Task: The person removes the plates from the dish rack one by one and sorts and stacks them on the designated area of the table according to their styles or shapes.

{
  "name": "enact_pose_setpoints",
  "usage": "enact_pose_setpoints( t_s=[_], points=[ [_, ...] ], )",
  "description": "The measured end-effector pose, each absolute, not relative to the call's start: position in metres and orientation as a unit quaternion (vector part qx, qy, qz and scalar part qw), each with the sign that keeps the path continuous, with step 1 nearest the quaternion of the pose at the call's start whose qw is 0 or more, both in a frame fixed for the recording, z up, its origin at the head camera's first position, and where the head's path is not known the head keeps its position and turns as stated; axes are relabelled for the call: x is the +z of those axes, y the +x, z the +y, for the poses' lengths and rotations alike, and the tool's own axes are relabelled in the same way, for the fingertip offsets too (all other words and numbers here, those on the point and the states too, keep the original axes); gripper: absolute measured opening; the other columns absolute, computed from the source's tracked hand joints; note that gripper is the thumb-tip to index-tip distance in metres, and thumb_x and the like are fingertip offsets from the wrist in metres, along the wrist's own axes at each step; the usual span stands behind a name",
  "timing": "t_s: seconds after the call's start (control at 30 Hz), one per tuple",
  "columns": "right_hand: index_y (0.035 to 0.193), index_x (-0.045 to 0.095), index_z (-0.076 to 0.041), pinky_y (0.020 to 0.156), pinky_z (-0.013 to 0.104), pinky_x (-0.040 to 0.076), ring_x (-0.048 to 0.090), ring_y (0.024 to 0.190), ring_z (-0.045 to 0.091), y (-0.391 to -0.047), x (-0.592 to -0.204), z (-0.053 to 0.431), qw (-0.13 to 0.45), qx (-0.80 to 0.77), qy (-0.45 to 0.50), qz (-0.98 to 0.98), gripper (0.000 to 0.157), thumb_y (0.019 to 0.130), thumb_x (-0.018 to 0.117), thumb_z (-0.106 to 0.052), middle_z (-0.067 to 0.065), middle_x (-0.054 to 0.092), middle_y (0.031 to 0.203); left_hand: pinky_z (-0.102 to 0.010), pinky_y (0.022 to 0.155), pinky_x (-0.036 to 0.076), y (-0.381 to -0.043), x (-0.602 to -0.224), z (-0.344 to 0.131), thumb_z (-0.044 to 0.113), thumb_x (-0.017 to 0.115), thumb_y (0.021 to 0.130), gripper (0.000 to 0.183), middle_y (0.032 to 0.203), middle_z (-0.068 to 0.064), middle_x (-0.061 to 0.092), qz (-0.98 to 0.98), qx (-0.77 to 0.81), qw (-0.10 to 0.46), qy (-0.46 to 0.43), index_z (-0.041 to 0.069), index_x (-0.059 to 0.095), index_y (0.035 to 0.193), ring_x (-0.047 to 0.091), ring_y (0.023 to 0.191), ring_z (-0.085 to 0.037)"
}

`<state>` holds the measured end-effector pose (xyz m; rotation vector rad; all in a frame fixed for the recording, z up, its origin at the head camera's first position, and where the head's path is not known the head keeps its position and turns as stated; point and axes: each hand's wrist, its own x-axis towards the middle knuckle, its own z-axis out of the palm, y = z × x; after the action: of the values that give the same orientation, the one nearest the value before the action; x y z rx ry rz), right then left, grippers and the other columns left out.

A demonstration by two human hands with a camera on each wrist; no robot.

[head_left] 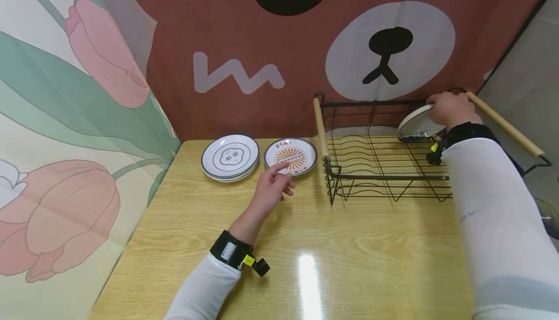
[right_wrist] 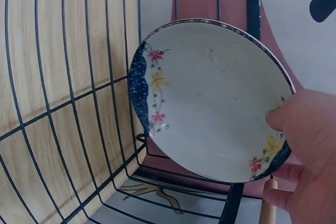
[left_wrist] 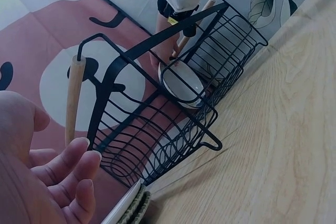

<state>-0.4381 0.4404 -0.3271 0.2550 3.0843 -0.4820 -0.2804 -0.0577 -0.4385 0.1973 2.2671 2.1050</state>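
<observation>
My right hand (head_left: 454, 109) grips the rim of a white plate (head_left: 420, 125) at the right end of the black wire rack (head_left: 371, 178). In the right wrist view this plate (right_wrist: 210, 103) shows red and yellow flowers and dark blue patches at its edge; the thumb lies on its inner face, with fingers behind. It stands tilted on edge, its lower rim at the rack's wires. My left hand (head_left: 271, 188) holds nothing, fingers loosely bent, overlapping the near edge of a plate with an orange sunburst (head_left: 301, 157) in the head view.
A stack of blue-rimmed white plates (head_left: 230, 157) sits at the table's back left, beside the sunburst plate. Wooden handles (head_left: 320, 128) rise at both ends of the rack. Behind the wooden table (head_left: 244, 271) hangs a brown cloth with a bear face (head_left: 240, 28).
</observation>
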Motion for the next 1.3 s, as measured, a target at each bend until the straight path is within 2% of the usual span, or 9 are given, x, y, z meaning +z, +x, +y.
enact_pose_setpoints(
  t_s=[0.1,0.23,0.53,0.63,0.87,1.0,1.2,1.3],
  points=[
    [0.15,0.049,-0.006,0.093,0.079,0.033,0.021,0.129,0.063,-0.439,-0.331,0.44,-0.005,-0.135,0.07,0.988,0.051,0.101,0.052,-0.021,0.039,0.043,0.138,-0.029,0.055,0.047,-0.28,-0.438,-0.058,0.022,0.059,0.102,0.04,0.085,-0.009,0.072,0.731,0.679,0.025,0.064,0.018,0.06,0.142,0.068,0.065,-0.015],
    [0.149,0.05,-0.006,0.1,0.076,0.027,0.024,0.13,0.063,-0.439,-0.334,0.44,-0.033,-0.108,0.061,0.992,0.05,0.102,0.052,-0.019,0.037,0.052,0.134,-0.03,0.055,0.048,-0.279,-0.437,-0.059,0.023,0.058,0.103,0.04,0.084,-0.006,0.072,0.734,0.676,0.027,0.063,0.02,0.06,0.142,0.068,0.065,-0.015],
    [0.158,0.039,-0.013,0.1,0.078,0.03,0.027,0.131,0.064,-0.441,-0.334,0.442,-0.043,-0.067,0.069,0.994,0.054,0.104,0.043,-0.019,0.039,0.045,0.144,-0.029,0.055,0.047,-0.281,-0.438,-0.061,0.023,0.058,0.103,0.039,0.082,-0.003,0.071,0.734,0.676,0.018,0.067,0.021,0.061,0.141,0.068,0.066,-0.014],
    [0.155,0.042,-0.011,0.099,0.078,0.034,0.035,0.128,0.064,-0.437,-0.329,0.441,-0.051,-0.065,0.068,0.994,0.053,0.103,0.043,-0.018,0.039,0.047,0.143,-0.029,0.055,0.047,-0.281,-0.438,-0.061,0.023,0.059,0.102,0.039,0.082,-0.003,0.071,0.734,0.676,0.017,0.067,0.022,0.061,0.141,0.068,0.066,-0.014],
    [0.145,0.054,0.0,0.089,0.074,0.044,0.051,0.11,0.055,-0.427,-0.307,0.433,-0.062,-0.079,0.052,0.994,0.049,0.098,0.05,-0.013,0.038,0.056,0.133,-0.03,0.056,0.048,-0.281,-0.436,-0.063,0.022,0.058,0.102,0.04,0.08,0.0,0.071,0.734,0.676,0.015,0.062,0.021,0.06,0.141,0.068,0.065,-0.013],
    [0.137,0.06,0.004,0.083,0.071,0.047,0.053,0.105,0.052,-0.425,-0.286,0.426,-0.064,-0.078,0.026,0.995,0.044,0.097,0.053,-0.014,0.037,0.058,0.128,-0.032,0.057,0.048,-0.28,-0.434,-0.064,0.022,0.058,0.101,0.041,0.08,-0.001,0.072,0.734,0.677,0.013,0.057,0.021,0.06,0.142,0.068,0.064,-0.013],
    [0.139,0.058,0.005,0.088,0.068,0.048,0.051,0.108,0.051,-0.424,-0.251,0.412,-0.058,-0.079,-0.016,0.995,0.045,0.103,0.051,-0.021,0.039,0.054,0.132,-0.03,0.056,0.048,-0.279,-0.432,-0.068,0.023,0.058,0.102,0.04,0.081,-0.002,0.072,0.734,0.677,0.016,0.052,0.023,0.06,0.142,0.069,0.065,-0.014],
    [0.137,0.058,0.007,0.087,0.065,0.049,0.051,0.108,0.051,-0.423,-0.238,0.405,-0.058,-0.097,-0.029,0.993,0.046,0.105,0.049,-0.025,0.039,0.054,0.132,-0.029,0.056,0.048,-0.28,-0.431,-0.069,0.023,0.058,0.102,0.041,0.081,-0.001,0.072,0.732,0.679,0.019,0.053,0.023,0.059,0.143,0.069,0.065,-0.013]
  ],
)
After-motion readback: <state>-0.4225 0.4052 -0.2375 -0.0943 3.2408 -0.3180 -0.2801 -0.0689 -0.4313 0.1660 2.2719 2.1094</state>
